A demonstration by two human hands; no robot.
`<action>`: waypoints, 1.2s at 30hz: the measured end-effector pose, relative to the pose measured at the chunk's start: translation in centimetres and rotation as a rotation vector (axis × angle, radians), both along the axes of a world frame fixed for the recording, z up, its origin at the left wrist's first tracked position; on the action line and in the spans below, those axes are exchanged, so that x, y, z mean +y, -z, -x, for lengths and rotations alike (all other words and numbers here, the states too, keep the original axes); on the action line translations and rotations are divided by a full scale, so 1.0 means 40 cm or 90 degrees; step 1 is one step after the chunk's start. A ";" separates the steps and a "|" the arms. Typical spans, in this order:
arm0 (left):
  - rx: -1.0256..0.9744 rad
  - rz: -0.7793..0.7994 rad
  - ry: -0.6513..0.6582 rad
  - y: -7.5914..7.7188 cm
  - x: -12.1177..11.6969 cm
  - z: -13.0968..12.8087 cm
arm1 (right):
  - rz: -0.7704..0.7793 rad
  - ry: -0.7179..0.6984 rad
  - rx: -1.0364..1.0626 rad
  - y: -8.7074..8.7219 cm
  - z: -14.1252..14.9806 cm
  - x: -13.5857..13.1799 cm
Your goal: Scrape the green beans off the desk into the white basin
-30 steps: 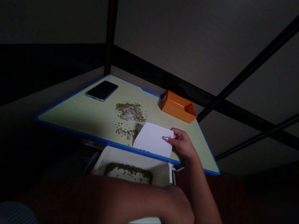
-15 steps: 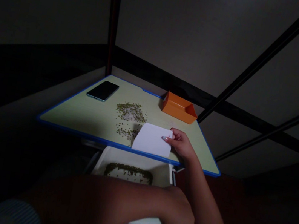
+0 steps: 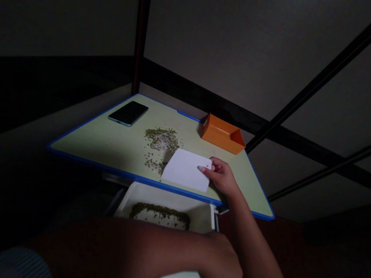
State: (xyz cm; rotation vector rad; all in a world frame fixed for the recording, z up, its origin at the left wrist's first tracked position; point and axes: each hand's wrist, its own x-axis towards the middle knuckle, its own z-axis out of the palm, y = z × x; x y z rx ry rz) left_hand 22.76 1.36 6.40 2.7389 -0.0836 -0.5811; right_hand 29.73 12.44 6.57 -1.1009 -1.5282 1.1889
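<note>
A white card (image 3: 185,170) is held at its right edge by the right hand (image 3: 222,176), with the thumb laid over its upper face and the fingers tucked behind. The left hand (image 3: 222,268) is brought across the body, and its forearm is stretched over the white bin (image 3: 151,193); the fingers are pointed downward beside the right forearm, and whether anything is gripped there cannot be told. The card is kept near the blue front edge (image 3: 103,164) of the worktop (image 3: 100,139); whether it is laid flat or slightly raised cannot be made out.

Just beside the card's left edge, loose green-brown bits (image 3: 153,162) are scattered, and beyond them a larger, denser patch (image 3: 154,134) is spread, paler in its middle. Below the front edge, the bin is partly hidden by the left forearm, and a dark green band of similar bits (image 3: 161,211) is seen inside, with a few strewn over its pale floor.

Farther out, an orange box (image 3: 219,137) is set at the back right corner; a small pale patch (image 3: 205,122) is borne on its left end, too small to be read. Near the back left corner, a phone (image 3: 128,113) is laid face up, its screen dark. Behind the worktop, a grey wall (image 3: 224,31) is crossed by dark strips.
</note>
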 end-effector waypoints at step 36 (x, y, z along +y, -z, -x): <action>-0.095 0.024 -0.022 0.033 0.001 0.001 | -0.233 0.328 -0.098 0.023 -0.073 0.040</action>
